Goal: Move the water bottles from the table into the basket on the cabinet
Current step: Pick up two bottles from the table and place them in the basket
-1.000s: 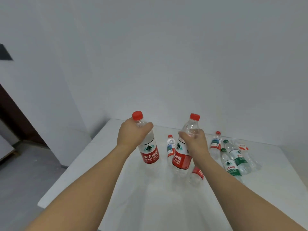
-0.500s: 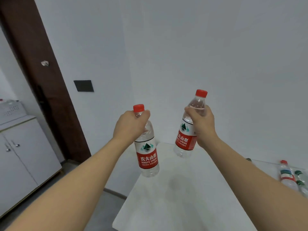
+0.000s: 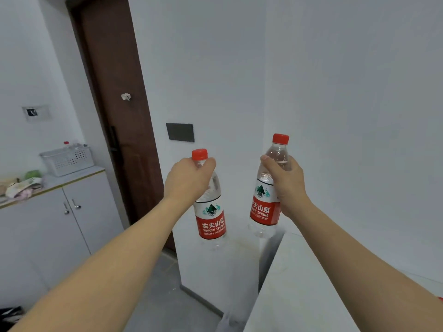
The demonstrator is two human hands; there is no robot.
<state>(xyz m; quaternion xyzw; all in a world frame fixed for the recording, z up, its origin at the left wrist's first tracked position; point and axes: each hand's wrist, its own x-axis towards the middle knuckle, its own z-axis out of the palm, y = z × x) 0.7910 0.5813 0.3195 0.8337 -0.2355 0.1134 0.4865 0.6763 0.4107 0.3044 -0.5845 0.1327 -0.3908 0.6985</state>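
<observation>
Swung further left since a moment ago, the view now takes in the white basket [image 3: 67, 160] on the cabinet [image 3: 72, 212] at far left, with a red-capped bottle already showing above its rim; the other bottles have slid out of sight. Right of the brown door [image 3: 115, 116], the left hand [image 3: 188, 180] is clenched round the neck of one water bottle [image 3: 211, 212], held upright in the air. Beside it, the right hand [image 3: 285, 185] grips a second water bottle [image 3: 266, 204] just past the corner of the table [image 3: 299, 283].
</observation>
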